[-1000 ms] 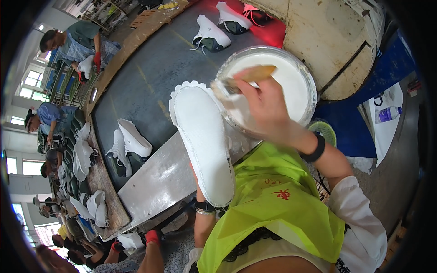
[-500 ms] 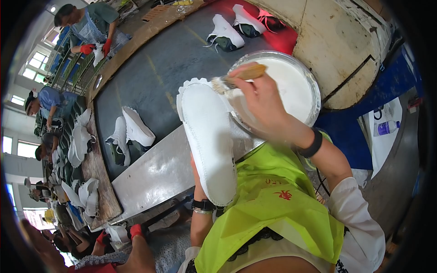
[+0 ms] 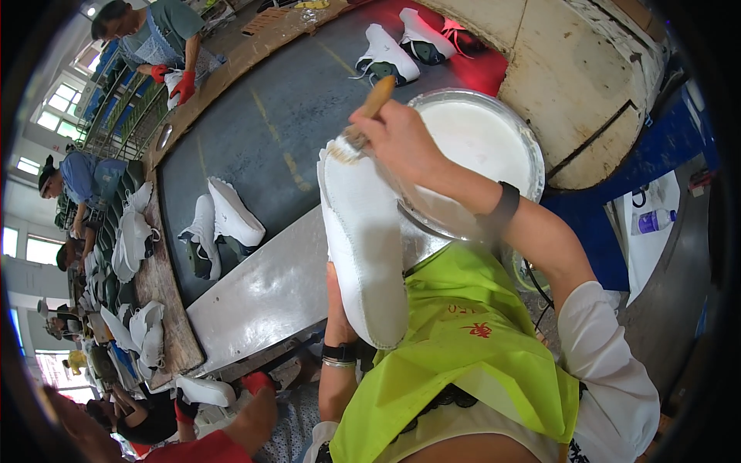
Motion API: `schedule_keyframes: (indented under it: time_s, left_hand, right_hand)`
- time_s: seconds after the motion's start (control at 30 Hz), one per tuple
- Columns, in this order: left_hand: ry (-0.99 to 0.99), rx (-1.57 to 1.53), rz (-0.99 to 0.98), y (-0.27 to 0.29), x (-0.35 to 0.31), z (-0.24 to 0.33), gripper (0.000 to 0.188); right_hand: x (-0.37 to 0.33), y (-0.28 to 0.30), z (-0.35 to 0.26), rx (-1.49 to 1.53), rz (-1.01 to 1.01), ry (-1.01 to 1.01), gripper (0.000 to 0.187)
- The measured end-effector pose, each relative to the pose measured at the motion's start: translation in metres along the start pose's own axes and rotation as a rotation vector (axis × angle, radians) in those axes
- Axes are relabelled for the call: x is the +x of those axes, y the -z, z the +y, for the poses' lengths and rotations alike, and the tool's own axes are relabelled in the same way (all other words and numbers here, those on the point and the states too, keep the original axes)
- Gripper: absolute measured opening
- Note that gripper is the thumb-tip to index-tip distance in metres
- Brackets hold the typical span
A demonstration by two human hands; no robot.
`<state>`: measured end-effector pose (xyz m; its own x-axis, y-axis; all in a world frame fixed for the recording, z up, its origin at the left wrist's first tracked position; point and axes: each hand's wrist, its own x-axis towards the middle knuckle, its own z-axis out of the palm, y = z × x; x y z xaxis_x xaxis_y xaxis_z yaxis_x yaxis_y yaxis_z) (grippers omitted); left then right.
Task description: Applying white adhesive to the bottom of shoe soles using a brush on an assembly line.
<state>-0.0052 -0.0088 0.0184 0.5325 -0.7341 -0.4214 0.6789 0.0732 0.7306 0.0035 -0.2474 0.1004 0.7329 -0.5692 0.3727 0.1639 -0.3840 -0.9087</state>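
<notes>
Since a second ago we have swung the brush (image 3: 361,123) from the glue basin (image 3: 494,139) onto the white shoe sole's (image 3: 363,239) toe. Our right hand (image 3: 401,143) clenches its handle; our left hand (image 3: 333,282) grips the sole from beneath, mostly hidden.

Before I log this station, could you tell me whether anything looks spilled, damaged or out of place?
Nothing stands out. The right hand holds a brush to the white sole, the bowl of white glue sits level, and no spill shows.

Right hand (image 3: 401,143) brushing white sole (image 3: 363,247), brush (image 3: 363,119).
</notes>
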Motion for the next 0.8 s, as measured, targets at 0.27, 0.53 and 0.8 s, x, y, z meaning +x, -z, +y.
schedule_keyframes:
  time_s: [0.27, 0.53, 0.8]
  left_hand:
    - [-0.042, -0.165, -0.251, 0.011, 0.115, 0.085, 0.062]
    - [-0.264, 0.095, 0.045, 0.044, 0.428, 0.154, 0.082]
    - [-0.104, 1.543, 0.732, 0.031, 0.431, 0.187, 0.093]
  right_hand:
    - [-0.047, 0.067, 0.015, -0.027, 0.013, -0.429, 0.024]
    - [-0.032, 0.126, 0.01, 0.052, 0.124, -0.376, 0.015]
    - [-0.018, 0.125, 0.011, 0.004, 0.128, -0.369, 0.015]
